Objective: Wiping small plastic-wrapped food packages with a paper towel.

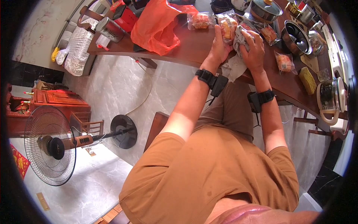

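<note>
My left hand [219, 47] holds a clear-wrapped pastry with red print [228, 26] above the front edge of a dark wooden table [190, 46]. In my right hand [254, 53] is a crumpled grey cloth [240, 42], pressed close to the wrapper; part of it hangs down past the table edge. Another wrapped pastry [200, 21] lies to the left of my hands. To the right lie two more, one wrapped pastry [269, 34] farther back and another wrapped pastry [285, 62] nearer the edge. Something in red-printed wrapping behind the cloth is partly hidden.
A red plastic bag [156, 30] and a metal can [110, 29] stand left on the table. Rightward are a steel pot [296, 37], a yellow sponge [307, 79] and a glass kettle [330, 98]. A lidded pot [265, 11] sits behind. A standing fan [56, 147] occupies the floor at left.
</note>
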### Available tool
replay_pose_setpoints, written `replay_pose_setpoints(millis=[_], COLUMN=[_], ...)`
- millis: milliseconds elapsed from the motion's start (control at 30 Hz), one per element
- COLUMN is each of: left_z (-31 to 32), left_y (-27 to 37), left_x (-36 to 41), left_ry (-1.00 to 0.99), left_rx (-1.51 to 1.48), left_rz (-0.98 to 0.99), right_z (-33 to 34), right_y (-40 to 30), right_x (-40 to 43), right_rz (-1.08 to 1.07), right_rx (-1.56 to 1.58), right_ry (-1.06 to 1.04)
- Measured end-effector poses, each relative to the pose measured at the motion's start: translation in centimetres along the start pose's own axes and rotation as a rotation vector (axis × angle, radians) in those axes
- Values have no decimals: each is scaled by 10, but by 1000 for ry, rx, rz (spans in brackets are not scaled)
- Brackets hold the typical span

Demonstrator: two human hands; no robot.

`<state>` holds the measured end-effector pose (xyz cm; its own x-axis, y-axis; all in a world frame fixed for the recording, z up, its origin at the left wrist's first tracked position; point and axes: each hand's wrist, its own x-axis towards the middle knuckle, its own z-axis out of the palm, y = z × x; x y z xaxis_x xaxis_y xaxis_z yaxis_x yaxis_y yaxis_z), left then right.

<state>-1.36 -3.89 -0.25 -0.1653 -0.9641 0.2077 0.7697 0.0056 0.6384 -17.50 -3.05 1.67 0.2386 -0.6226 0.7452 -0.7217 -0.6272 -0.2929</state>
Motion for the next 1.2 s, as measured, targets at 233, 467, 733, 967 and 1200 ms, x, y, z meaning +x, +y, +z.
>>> replay_pose_setpoints(millis=[233, 467, 733, 967, 1200], left_z=[0, -11, -4, 0, -6], left_y=[1, -6, -2, 1, -5], left_x=[-3, 3, 1, -1, 4], left_ry=[56, -1, 49, 57, 59], left_rx=[31, -13, 6, 33, 7], left_rz=[-42, 40, -25, -29, 23], right_z=[-2, -6, 1, -3, -9], right_y=[1, -10, 1, 1, -8], right_x=[1, 3, 0, 1, 3], right_rz=[43, -133, -5, 6, -137], right_rx=[42, 115, -57, 51, 99], right_ry=[67, -34, 9, 37, -20])
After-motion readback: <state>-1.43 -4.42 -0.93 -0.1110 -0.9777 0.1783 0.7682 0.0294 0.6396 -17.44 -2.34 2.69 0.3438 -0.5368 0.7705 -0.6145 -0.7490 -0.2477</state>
